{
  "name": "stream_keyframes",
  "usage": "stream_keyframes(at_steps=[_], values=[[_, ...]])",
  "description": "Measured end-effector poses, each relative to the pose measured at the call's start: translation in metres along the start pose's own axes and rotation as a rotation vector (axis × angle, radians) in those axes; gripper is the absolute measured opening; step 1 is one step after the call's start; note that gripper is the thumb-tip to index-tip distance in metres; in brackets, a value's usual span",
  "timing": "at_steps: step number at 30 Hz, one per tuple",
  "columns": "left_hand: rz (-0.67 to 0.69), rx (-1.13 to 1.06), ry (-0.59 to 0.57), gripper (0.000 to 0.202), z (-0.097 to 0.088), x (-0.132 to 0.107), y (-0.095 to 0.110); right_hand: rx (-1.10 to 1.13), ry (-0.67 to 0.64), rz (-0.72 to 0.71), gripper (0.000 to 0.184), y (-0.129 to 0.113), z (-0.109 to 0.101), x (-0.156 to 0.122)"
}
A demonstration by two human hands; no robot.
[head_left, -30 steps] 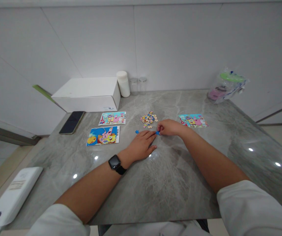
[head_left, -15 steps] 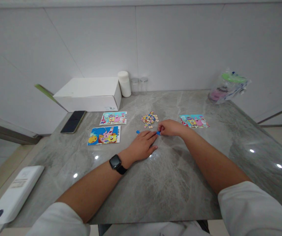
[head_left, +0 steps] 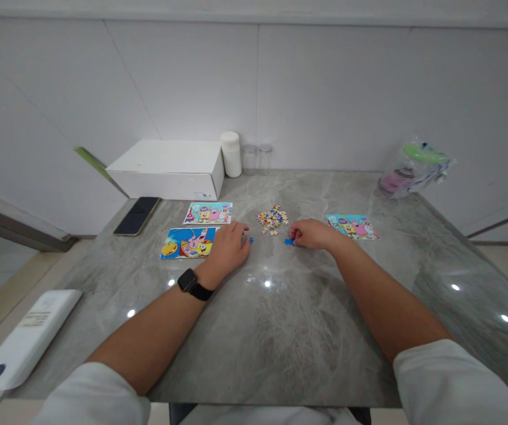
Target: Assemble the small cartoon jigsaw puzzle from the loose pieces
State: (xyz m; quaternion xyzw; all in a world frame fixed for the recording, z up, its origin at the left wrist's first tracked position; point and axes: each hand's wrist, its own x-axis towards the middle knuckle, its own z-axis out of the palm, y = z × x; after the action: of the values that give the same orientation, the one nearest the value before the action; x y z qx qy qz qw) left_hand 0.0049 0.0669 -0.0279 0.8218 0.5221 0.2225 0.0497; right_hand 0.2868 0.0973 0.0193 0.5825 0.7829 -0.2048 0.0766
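Note:
My right hand (head_left: 311, 234) rests on the grey table with its fingertips pinched on a blue jigsaw piece (head_left: 288, 242). Further left, my left hand (head_left: 231, 245), with a black watch at the wrist, has its fingers loosely bent and apart. Just beside its fingertips lies another blue jigsaw piece (head_left: 251, 240). Beyond and between both hands is a pile of mixed jigsaw pieces (head_left: 272, 218). The left hand partly covers a blue cartoon picture card (head_left: 187, 243). A lighter cartoon card (head_left: 208, 213) lies behind that one, and a similar card (head_left: 352, 226) is right of the right hand.
At the back left stand a white box (head_left: 165, 171), a white bottle (head_left: 231, 154) and two clear jars (head_left: 257, 158). A phone (head_left: 137, 216) and a white device (head_left: 28, 339) lie on the left. A plastic-wrapped container (head_left: 413, 168) stands at the back right.
My left hand has moved left, away from the right hand and over the edge of the blue card. The right hand stays near the pile with the blue piece. The view has shifted slightly.

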Motion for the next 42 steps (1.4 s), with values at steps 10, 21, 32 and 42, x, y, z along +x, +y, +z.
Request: stream_keyframes(at_steps=[10, 21, 32, 42], values=[[0.041, 0.047, -0.098, 0.023, 0.002, -0.001, 0.003, -0.001, 0.134, -0.009, 0.017, 0.004, 0.002, 0.004], [0.107, 0.009, -0.159, 0.025, 0.008, 0.002, 0.006, -0.025, 0.573, -0.032, 0.027, 0.007, 0.035, 0.025], [-0.005, 0.087, -0.055, 0.029, 0.008, 0.006, 0.011, -0.066, 0.500, 0.033, 0.034, 0.006, 0.037, 0.035], [0.056, 0.070, -0.101, 0.027, 0.006, 0.003, 0.013, 0.488, 0.644, 0.045, 0.030, 0.014, 0.031, 0.035]])
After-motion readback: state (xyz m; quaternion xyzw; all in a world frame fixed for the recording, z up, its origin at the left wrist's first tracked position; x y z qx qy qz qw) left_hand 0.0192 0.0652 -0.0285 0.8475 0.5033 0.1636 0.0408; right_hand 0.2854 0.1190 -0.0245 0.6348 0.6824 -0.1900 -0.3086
